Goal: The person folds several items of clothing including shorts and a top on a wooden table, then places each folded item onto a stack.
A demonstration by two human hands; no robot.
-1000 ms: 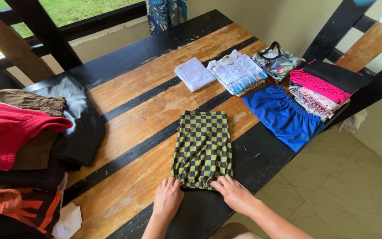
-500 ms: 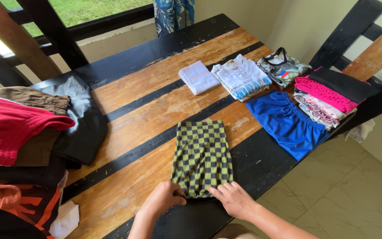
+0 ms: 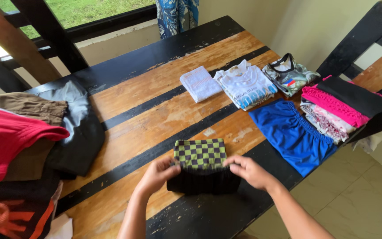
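A green-and-black checkered garment point(image 3: 200, 155) lies on the wooden table point(image 3: 155, 115) near its front edge. Its near end is turned up and over, so the dark inner side point(image 3: 202, 181) shows below the checks. My left hand point(image 3: 158, 173) pinches the folded edge at the left. My right hand point(image 3: 249, 170) grips the same edge at the right. Both hands hold the fold about halfway up the garment.
Folded clothes line the table's right side: white cloth point(image 3: 198, 83), white printed shirt point(image 3: 246, 84), patterned top point(image 3: 290, 74), blue shorts point(image 3: 295, 135), a pink-and-black stack point(image 3: 339, 104). An unfolded heap with a red garment point(image 3: 5, 137) fills the left. Tiled floor lies right.
Both hands took hold of the garment's near end and carried it away from me, folding it over. The checkered piece now shows about half its former length.
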